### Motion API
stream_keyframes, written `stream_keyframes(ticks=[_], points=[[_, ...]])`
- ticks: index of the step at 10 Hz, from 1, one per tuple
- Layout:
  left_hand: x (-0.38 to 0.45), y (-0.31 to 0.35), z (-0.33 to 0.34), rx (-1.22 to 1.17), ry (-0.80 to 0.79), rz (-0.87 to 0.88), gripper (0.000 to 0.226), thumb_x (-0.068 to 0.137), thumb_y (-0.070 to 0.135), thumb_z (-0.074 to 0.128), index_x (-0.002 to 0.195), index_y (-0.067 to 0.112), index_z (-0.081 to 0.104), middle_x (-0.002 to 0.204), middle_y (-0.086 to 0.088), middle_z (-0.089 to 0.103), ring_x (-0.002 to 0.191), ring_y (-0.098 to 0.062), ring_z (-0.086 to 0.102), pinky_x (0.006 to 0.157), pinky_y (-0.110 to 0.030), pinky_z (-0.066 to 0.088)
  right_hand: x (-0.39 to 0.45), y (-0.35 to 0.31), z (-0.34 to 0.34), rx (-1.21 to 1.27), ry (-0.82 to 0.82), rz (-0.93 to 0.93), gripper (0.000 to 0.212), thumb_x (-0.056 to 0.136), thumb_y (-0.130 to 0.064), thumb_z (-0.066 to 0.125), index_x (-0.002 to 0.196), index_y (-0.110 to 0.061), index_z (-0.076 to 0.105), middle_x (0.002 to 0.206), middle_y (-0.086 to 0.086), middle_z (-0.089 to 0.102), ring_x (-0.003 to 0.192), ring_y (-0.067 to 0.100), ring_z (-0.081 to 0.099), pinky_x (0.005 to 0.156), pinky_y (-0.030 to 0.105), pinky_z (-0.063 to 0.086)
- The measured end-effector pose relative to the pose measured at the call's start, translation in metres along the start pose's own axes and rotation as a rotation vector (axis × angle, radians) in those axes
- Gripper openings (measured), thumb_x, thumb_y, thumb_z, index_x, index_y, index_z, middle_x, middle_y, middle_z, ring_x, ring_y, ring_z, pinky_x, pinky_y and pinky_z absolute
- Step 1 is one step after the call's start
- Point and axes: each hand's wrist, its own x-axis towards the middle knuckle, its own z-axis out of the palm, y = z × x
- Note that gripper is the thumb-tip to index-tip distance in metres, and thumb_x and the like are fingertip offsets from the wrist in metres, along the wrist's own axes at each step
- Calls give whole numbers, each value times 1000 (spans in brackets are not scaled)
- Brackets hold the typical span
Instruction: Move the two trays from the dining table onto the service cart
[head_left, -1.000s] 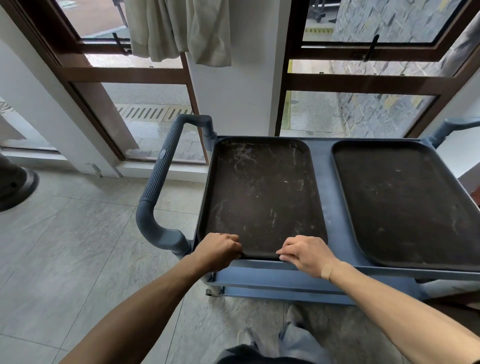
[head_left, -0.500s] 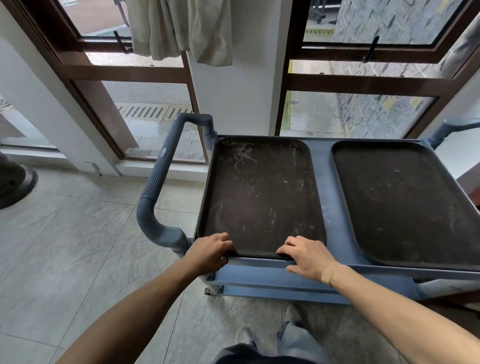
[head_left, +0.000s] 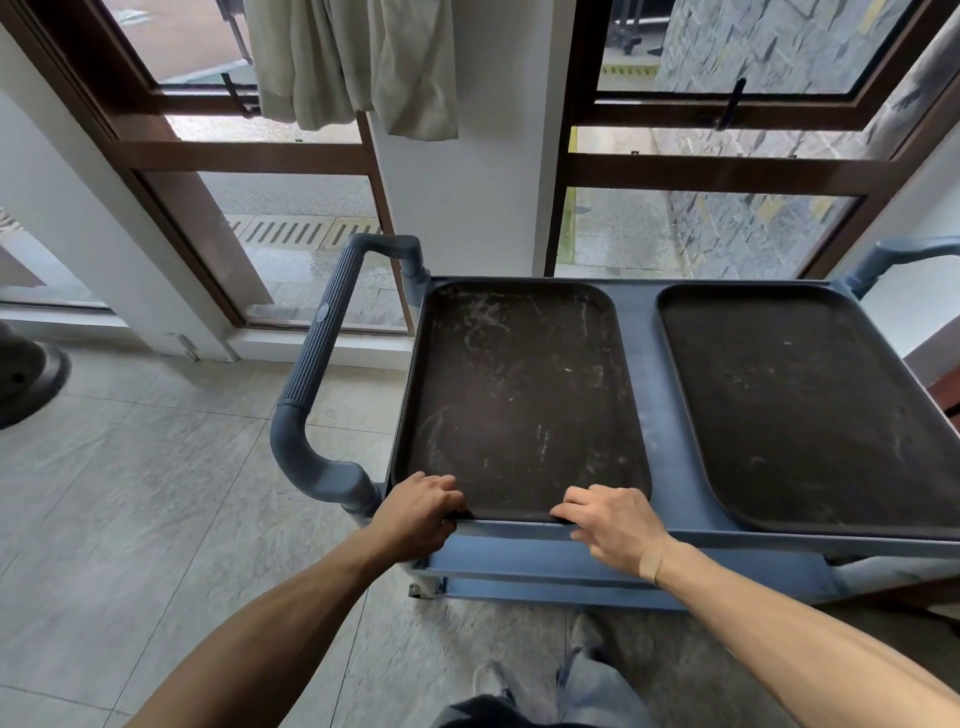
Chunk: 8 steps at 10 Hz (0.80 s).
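Two dark, scuffed trays lie flat side by side on the top shelf of a blue service cart (head_left: 644, 364). The left tray (head_left: 519, 395) is right in front of me, and the right tray (head_left: 810, 415) reaches the frame's right edge. My left hand (head_left: 415, 514) curls over the near left corner of the left tray, fingers on its rim. The fingers of my right hand (head_left: 613, 525) are spread and rest flat on the same tray's near rim, thumb toward the cart's edge. No dining table is in view.
The cart's ribbed blue handle (head_left: 317, 343) sticks out on its left side; a second handle (head_left: 904, 254) shows at the far right. Brown-framed windows, a white pillar (head_left: 467, 182) and a hanging curtain (head_left: 358, 62) stand behind the cart. A dark round base (head_left: 26, 379) sits on the tiled floor at left.
The left tray's near edge has settled flat onto the cart. My right hand's fingers have loosened and spread on the rim. My left hand has shifted slightly left toward the corner.
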Motion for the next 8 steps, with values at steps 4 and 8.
stream_keyframes(ticks=[4,8], points=[[3,1,3,49,-32,-14,43,89,55,53,118,24,61,112,3,58,105,-17,55,86,-32,40,-12,4,3,88,-19,67,55,90,-58,51,138,-31,50,127,-8,55,110,15,51,81,30,49],[11,33,-2,103,19,-162,80,79,84,16,99,26,67,95,7,60,88,-11,58,78,-30,39,-45,50,-19,117,-1,102,53,93,-64,38,131,-32,57,125,-10,61,112,13,55,89,30,47]])
